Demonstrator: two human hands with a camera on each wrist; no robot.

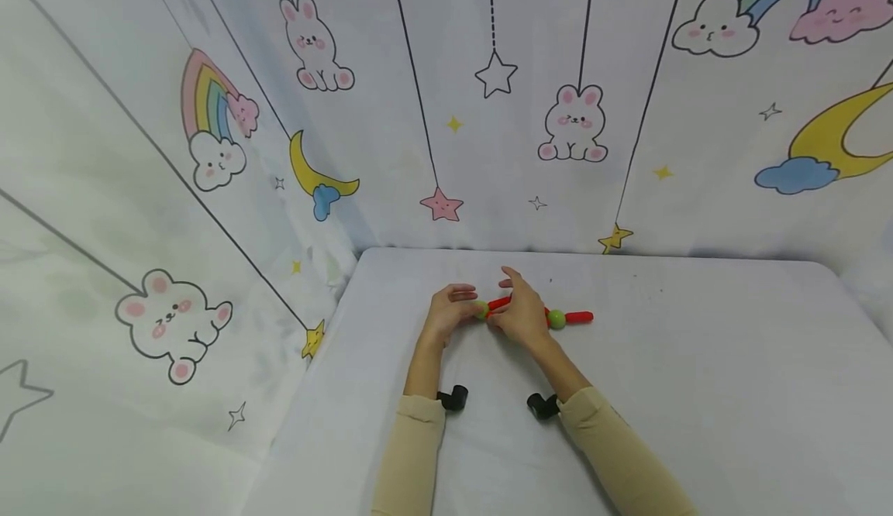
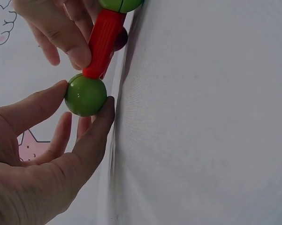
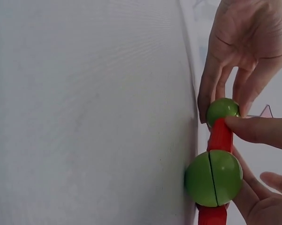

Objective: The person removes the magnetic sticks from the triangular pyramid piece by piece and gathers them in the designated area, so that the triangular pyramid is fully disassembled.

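White table [image 1: 698, 392], mid-surface: left hand [image 1: 449, 314] grip pinches green ball [image 1: 481, 311]; right hand [image 1: 519, 314] grip pinches red rod [image 1: 499, 303].

White table [image 1: 698, 392]; cartoon backdrop cloth [image 1: 391, 113] behind and left: bunnies, rainbows, moons, hanging stars.

A person is wearing a long-sleeved top in a pale beige-tan fabric, the left sleeve [image 1: 412, 454] and the right sleeve [image 1: 621, 454] both ending at the wrists in soft, close-fitting cuffs. Both hands, the left hand [image 1: 452, 313] and the right hand [image 1: 522, 316], are showing bare, with no rings or gloves. A small black camera unit is sitting at each wrist, the left wrist camera [image 1: 453, 398] and the right wrist camera [image 1: 543, 405], each short and cylindrical.
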